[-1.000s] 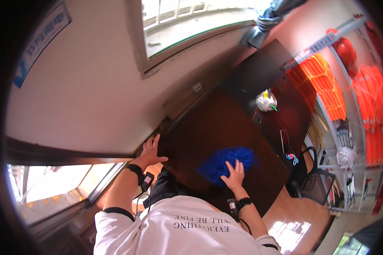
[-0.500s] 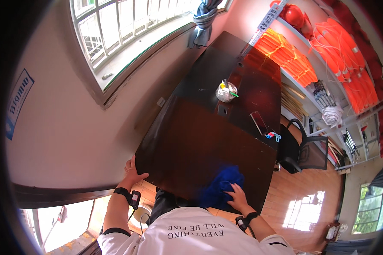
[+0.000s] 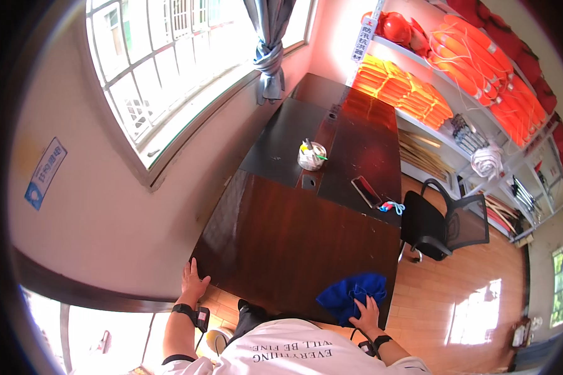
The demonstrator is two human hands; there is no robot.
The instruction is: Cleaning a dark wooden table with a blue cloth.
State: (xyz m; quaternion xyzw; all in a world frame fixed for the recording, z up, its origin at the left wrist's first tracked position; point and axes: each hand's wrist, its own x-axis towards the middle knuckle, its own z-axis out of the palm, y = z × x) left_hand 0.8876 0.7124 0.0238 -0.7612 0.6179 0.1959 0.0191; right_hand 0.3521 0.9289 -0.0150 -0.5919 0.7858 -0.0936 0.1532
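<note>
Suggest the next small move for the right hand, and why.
Probably slide the right hand leftward with the blue cloth: the hand lies on the cloth near the near right corner of the dark table, and most of the tabletop stretches left and beyond. The left hand is at the near left corner, away from the cloth.

The blue cloth (image 3: pixel 344 292) lies rumpled on the near right part of the dark brown table (image 3: pixel 281 244), just beside that table's right edge, spread flatter toward its left and bunched into raised folds on its right (part of its lower right is hidden). The wooden tabletop beneath it is glossy, with a reddish sheen and small pale specks, and its far portion carries darker, blackish panels either side of a brown strip.
</note>
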